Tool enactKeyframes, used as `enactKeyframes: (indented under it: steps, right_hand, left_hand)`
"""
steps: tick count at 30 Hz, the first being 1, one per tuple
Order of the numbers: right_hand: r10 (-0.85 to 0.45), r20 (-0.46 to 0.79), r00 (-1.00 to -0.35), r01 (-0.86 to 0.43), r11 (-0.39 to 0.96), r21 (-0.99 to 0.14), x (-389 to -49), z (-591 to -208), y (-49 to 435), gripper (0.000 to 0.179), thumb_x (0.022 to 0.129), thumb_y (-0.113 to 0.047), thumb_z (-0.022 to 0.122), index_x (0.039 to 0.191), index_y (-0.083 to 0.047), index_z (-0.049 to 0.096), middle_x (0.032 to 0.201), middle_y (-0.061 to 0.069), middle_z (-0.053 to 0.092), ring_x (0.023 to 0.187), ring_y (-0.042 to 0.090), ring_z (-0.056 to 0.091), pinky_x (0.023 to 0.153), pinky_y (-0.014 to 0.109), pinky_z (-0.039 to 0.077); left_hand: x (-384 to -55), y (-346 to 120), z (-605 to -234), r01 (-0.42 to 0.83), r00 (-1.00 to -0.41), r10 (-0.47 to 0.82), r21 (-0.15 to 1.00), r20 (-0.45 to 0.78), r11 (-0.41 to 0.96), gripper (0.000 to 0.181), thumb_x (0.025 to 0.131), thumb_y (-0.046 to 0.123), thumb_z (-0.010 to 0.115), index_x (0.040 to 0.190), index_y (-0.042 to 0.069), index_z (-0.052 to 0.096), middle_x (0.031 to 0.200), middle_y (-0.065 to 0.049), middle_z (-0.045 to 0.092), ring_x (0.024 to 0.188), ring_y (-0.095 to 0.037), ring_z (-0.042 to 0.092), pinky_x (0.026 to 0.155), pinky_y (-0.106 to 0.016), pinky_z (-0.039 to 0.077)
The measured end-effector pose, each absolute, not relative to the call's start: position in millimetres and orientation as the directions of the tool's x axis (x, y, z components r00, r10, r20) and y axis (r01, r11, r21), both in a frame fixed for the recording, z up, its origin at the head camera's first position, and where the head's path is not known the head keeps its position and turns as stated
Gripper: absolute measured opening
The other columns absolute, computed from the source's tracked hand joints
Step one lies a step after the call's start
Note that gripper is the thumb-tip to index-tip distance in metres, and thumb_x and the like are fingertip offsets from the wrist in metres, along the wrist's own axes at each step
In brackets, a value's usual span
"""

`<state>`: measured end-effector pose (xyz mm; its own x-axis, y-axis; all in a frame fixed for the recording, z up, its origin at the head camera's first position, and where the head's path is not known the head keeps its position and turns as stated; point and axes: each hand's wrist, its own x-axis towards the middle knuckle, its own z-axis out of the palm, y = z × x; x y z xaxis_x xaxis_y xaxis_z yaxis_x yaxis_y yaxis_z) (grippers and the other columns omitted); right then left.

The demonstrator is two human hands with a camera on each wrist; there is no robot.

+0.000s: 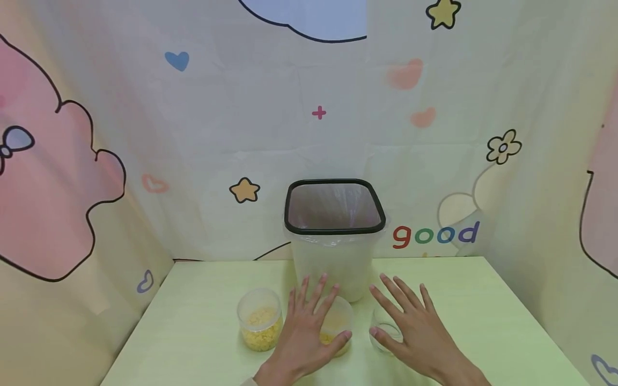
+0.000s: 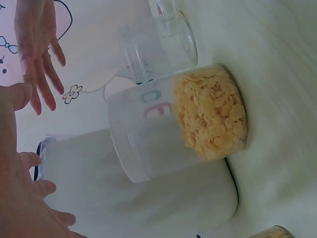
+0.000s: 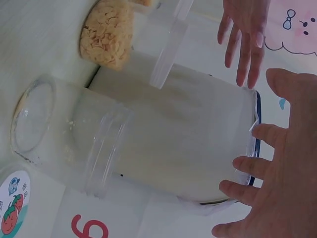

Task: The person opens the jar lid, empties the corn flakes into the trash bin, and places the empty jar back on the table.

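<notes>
Both hands hover with fingers spread above a row of jars. My left hand (image 1: 304, 338) is over the middle plastic jar (image 1: 340, 313), partly hiding it; yellow flakes (image 2: 210, 111) fill its lower part. To the left, another clear jar (image 1: 259, 308) holds more yellow flakes. My right hand (image 1: 420, 335) is above a clear jar (image 1: 381, 340) at the right, which shows only a few specks inside in the right wrist view. Neither hand grips anything. All three jars stand upright without lids.
Behind the jars stands a pale bin (image 1: 333, 257) with a black rim and a clear liner. A round white piece with a strawberry picture (image 3: 12, 203) lies beside the right jar. Printed cloth (image 1: 232, 107) surrounds the pale green table (image 1: 193, 321) at the back and sides.
</notes>
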<state>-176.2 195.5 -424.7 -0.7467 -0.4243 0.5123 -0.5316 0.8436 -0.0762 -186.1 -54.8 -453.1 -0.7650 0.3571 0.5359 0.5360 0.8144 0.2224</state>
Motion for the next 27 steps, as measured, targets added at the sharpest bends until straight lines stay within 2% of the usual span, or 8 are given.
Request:
enactKeyframes:
  steps: [8,11,16,21,27]
  right_hand:
    - [-0.449,0.531,-0.719,-0.552,0.832,-0.045,-176.9,-425.5,188.5,0.072,0.089,-0.055,0.061,0.152,-0.032,0.035,0.162,0.000,0.029,0.144,0.031,0.034,0.123,0.040,-0.016]
    - [-0.448,0.524,-0.724,-0.549,0.835,-0.044,-176.9,-426.0,186.3,0.072,0.090,-0.056,0.060,0.153,-0.033,0.034,0.162,-0.001,0.028,0.144,0.031,0.033,0.122,0.039,-0.017]
    - [-0.448,0.521,-0.726,-0.551,0.833,-0.050,-176.9,-426.1,182.9,0.072,0.090,-0.057,0.059,0.153,-0.033,0.034,0.162,0.000,0.028,0.145,0.032,0.033,0.122,0.039,-0.017]
    - [-0.453,0.531,-0.716,-0.559,0.828,-0.048,-177.1,-426.8,179.5,0.071,0.090,-0.057,0.059,0.152,-0.031,0.036,0.162,0.000,0.028,0.145,0.031,0.033,0.122,0.038,-0.017]
    - [-0.456,0.525,-0.719,-0.565,0.823,-0.060,-176.2,-425.3,176.8,0.072,0.090,-0.057,0.059,0.153,-0.033,0.033,0.162,-0.001,0.028,0.145,0.030,0.033,0.123,0.039,-0.016]
  left_hand:
    - [-187.1,-58.4,-463.6,0.516,-0.792,0.319,0.293,0.520,0.805,0.087,0.089,0.067,0.051,0.158,0.033,0.012,0.166,0.000,0.017,0.151,-0.038,0.017,0.115,-0.065,0.023]
    - [-187.3,-59.7,-467.4,0.511,-0.818,0.302,0.379,0.489,0.772,0.089,0.088,0.066,0.055,0.158,0.032,0.012,0.166,0.001,0.016,0.153,-0.035,0.014,0.116,-0.064,0.023]
    - [-190.3,-61.1,-474.8,0.471,-0.869,0.259,0.542,0.422,0.696,0.095,0.085,0.065,0.061,0.159,0.026,0.015,0.166,0.001,0.015,0.153,-0.034,0.014,0.113,-0.063,0.031]
    - [-196.6,-60.3,-485.1,0.420,-0.906,0.223,0.691,0.361,0.589,0.107,0.079,0.062,0.070,0.159,0.024,0.008,0.165,-0.004,0.017,0.150,-0.035,0.021,0.109,-0.063,0.036]
    - [-204.0,-58.5,-498.8,0.343,-0.938,0.207,0.819,0.277,0.461,0.119,0.073,0.052,0.081,0.158,0.029,0.002,0.162,-0.017,0.022,0.141,-0.046,0.035,0.103,-0.068,0.039]
